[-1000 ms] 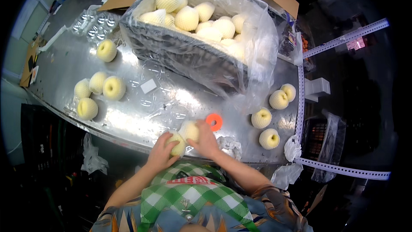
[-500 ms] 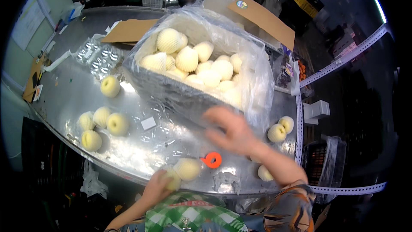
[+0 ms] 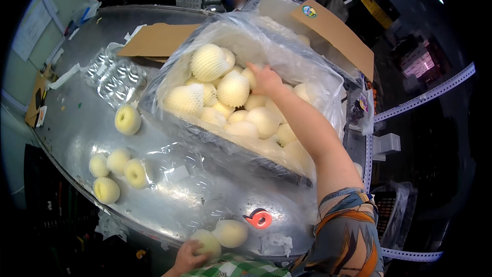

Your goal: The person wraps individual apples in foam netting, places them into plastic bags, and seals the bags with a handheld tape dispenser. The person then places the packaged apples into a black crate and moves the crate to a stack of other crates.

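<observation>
Inside a plastic-lined box [image 3: 179, 125] lie many pale yellow round fruits [image 3: 233, 88] in foam nets. My right hand [image 3: 266, 79] reaches over the near side into the box, fingers curled over the edge of a netted fruit [image 3: 249, 77]; its far side is hidden. At the table's near edge, my left hand [image 3: 189, 257] is closed on the side of another netted fruit [image 3: 206, 243]. That fruit touches a second netted fruit [image 3: 230, 233] on its right. An orange-red tape roll [image 3: 260, 219] lies beyond them to the right.
Several netted fruits [image 3: 135, 173] stand at the metal table's left, with one more [image 3: 127, 120] nearer the box. Clear plastic trays [image 3: 118, 79] and a cardboard flap [image 3: 156, 40] lie left of the box. Perforated metal posts [image 3: 425, 92] stand at the right.
My right hand has moved from over the table in front of the box into it, onto a fruit. My left hand stays at its fruit. The view has shifted.
</observation>
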`<state>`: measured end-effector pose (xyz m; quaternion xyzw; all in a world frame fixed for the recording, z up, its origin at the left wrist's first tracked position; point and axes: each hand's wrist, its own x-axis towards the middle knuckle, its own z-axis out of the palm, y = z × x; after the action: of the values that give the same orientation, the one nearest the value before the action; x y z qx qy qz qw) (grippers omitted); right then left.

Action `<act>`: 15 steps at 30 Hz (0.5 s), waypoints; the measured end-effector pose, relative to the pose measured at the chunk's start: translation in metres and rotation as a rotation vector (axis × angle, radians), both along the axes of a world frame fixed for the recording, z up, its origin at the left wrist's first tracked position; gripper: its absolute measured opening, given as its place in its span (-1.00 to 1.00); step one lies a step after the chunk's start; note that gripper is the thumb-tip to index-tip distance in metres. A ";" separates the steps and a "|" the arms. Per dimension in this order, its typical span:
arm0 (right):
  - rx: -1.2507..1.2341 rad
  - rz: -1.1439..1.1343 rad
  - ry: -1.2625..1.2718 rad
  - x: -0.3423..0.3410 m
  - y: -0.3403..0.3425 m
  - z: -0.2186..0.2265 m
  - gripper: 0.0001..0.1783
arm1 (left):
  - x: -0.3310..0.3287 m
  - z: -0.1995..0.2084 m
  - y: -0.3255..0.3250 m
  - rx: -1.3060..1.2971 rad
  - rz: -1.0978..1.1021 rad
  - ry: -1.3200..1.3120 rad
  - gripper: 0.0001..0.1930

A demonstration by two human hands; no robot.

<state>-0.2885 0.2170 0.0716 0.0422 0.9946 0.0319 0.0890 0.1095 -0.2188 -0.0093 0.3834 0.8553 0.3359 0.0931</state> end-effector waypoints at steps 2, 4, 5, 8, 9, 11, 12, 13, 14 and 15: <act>-0.038 -0.088 0.071 -0.005 0.001 -0.022 -0.04 | -0.005 0.002 0.002 0.024 0.011 -0.027 -0.65; -0.105 -0.111 0.132 -0.006 0.000 -0.029 -0.09 | -0.006 0.005 0.002 0.042 0.020 -0.058 -0.62; -0.152 -0.098 0.157 -0.002 0.007 -0.027 -0.11 | -0.007 0.007 0.003 0.051 0.011 -0.081 -0.60; -0.247 -0.102 0.177 0.003 0.020 0.007 -0.17 | -0.018 0.016 0.006 0.085 -0.013 -0.121 -0.53; -0.275 -0.114 0.170 0.006 0.025 0.023 -0.19 | -0.019 0.020 0.006 0.090 -0.020 -0.127 -0.51; -0.312 -0.051 0.251 0.015 0.038 0.053 -0.19 | -0.026 0.031 0.010 0.108 0.016 -0.134 -0.46; -0.525 0.051 0.199 0.026 0.019 0.085 -0.19 | -0.029 0.039 0.011 0.112 0.090 -0.135 -0.43; -0.736 0.149 0.133 0.049 -0.003 0.120 -0.19 | -0.031 0.049 0.011 0.115 0.163 -0.140 -0.40; -0.939 0.239 0.056 0.068 -0.024 0.138 -0.18 | -0.037 0.051 0.014 0.184 0.220 -0.162 -0.38; -1.152 0.313 -0.025 0.095 -0.039 0.147 -0.17 | -0.044 0.057 0.017 0.241 0.269 -0.184 -0.36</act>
<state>-0.1934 0.1777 0.2185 -0.1606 0.8451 -0.4994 0.1035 0.0652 -0.2013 0.0476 0.2419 0.8403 0.4788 0.0787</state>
